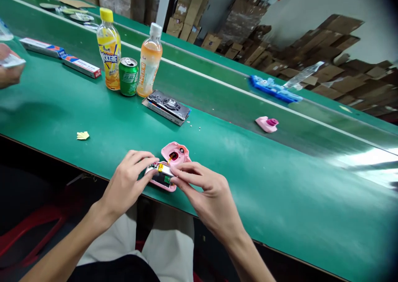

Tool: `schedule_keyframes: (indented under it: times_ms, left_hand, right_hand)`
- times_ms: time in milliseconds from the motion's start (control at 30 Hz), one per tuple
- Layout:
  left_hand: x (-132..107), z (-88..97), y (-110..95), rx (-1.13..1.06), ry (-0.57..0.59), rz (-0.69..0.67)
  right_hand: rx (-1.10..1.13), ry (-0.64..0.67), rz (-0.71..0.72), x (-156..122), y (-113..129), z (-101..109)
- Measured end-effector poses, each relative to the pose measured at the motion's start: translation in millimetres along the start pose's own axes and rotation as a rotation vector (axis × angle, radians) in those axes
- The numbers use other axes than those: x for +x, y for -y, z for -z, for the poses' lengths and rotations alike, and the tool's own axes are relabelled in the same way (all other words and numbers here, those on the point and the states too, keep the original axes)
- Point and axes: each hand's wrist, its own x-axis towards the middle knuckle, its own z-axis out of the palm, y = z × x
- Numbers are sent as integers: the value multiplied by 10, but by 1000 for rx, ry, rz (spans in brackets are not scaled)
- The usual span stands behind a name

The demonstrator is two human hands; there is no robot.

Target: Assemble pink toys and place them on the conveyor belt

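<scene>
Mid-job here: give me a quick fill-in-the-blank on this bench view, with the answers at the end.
Both the left hand and the right hand hold an opened ____ plastic casing.
The can standing between the yellow-capped bottle and the white-capped bottle is ____.
A second person's hand shows at the ____ edge of the view.

Answers: pink; green; left.

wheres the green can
In the head view, the green drink can stands at upper left on the green workbench, between the yellow-capped bottle and the orange drink bottle.
</scene>
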Motion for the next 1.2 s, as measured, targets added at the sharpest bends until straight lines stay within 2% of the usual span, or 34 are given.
schedule_keyframes:
  times_ms: [133,333,567,733,800,933,1033,1200]
  left_hand:
    - [39,-86,36,56,31,-11]
    - [26,-91,15,30,38,46]
    - [5,-133,18,114,4,-26]
    - [6,-121,-4,94,25,-27]
    - [9,-62,15,54,85,-30]
    - [23,98,131,-24,338,-101]
    - [36,163,202,-33,417,-139]
    - [27,159,199,25,387,-186]
  right_hand:
    - [-126,-13,83,-89,-4,-50]
    - [-295,30,130,-220,-8,-128]
    - [-352,62,138,-242,-60,-226]
    - [-425,161,179,-238,-35,-182]
    - [-493,204,224,-221,17,-148]
    - [-581,236,281,-229,74,-135]
    - [-601,180,284,-306,1,-205]
    - [-543,-60,281,-422,-158,-368]
